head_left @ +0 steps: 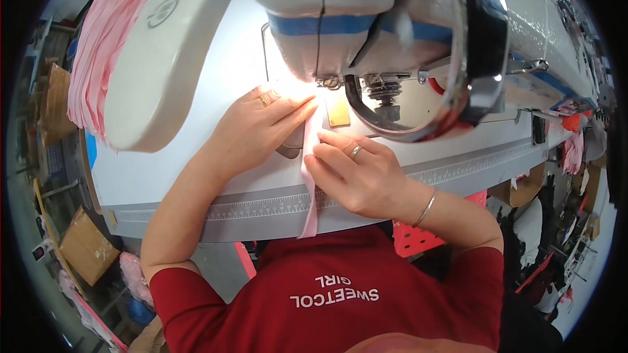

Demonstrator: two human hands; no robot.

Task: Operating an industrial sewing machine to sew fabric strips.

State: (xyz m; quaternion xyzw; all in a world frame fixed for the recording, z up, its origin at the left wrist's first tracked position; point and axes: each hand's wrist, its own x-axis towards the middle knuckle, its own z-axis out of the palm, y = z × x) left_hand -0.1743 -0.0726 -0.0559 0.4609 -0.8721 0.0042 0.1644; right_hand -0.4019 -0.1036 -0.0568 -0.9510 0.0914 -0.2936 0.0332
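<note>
A narrow pink fabric strip (pixel 310 212) runs from the needle area of a white sewing machine (pixel 356 46) toward me, and its end hangs over the table's front edge. My left hand (pixel 261 121) has its fingers pressed together on the strip's far end, beside the brightly lit needle area. Closer to me, my right hand (pixel 360 173) pinches the strip's right edge between thumb and fingers. A small yellow plate (pixel 338 110) lies just right of the strip. Glare hides the exact spot where the strip meets the machine.
A bundle of pink strips (pixel 98 59) hangs at the far left, behind a rounded white arm (pixel 163 59). A round magnifier-like ring (pixel 451 108) juts out above my right hand. Along the table's front runs a measuring scale (pixel 268 206). A red perforated stool (pixel 418 238) stands below.
</note>
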